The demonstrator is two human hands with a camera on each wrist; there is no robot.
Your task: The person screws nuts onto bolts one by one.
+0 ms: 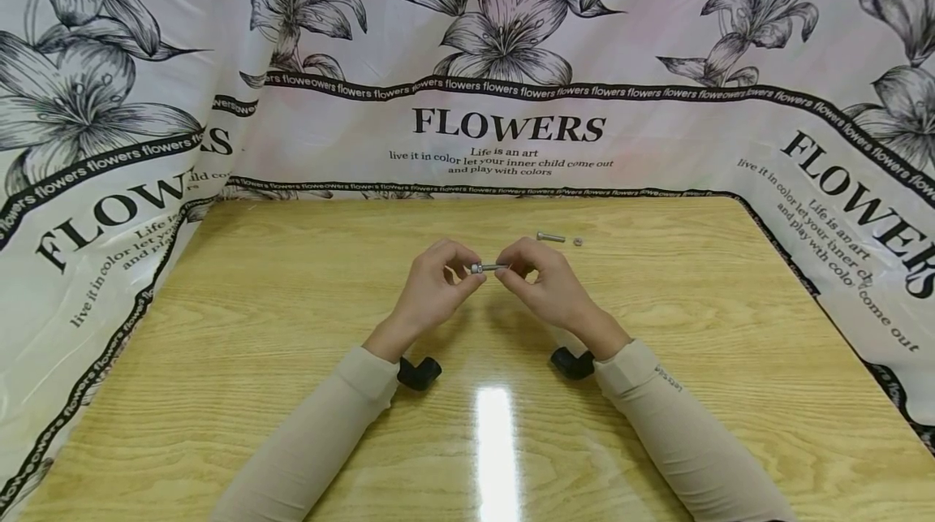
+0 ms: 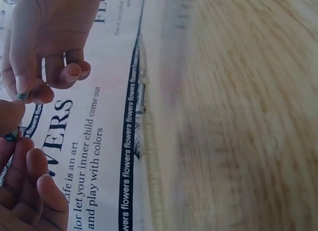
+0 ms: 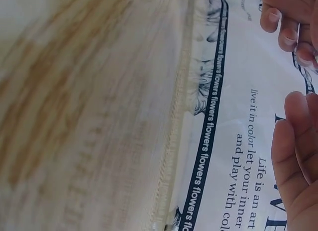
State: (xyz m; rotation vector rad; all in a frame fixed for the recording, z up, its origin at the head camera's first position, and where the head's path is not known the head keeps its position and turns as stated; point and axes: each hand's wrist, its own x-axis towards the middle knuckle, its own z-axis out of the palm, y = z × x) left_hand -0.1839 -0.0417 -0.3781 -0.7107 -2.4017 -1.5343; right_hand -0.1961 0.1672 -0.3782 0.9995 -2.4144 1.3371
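Both hands meet over the middle of the table around a small metal bolt [image 1: 491, 267], held roughly level. My left hand [image 1: 434, 286] pinches it near its head between thumb and fingers. My right hand [image 1: 549, 285] pinches the opposite, threaded end. A small ring-like piece shows close to the bolt's head; its kind is too small to make out. In the left wrist view the right hand [image 2: 54, 42] is above the left hand [image 2: 30, 186], with little of the bolt showing between the fingertips. The right wrist view catches only fingers of both hands, the bolt being out of sight.
A second bolt [image 1: 551, 237] lies on the wooden table [image 1: 292, 295] beyond the right hand, with a nut [image 1: 578, 241] just right of it. A flower-printed cloth [image 1: 504, 140] hangs along the back and both sides. Black mounts [image 1: 420, 373] sit at the wrists.
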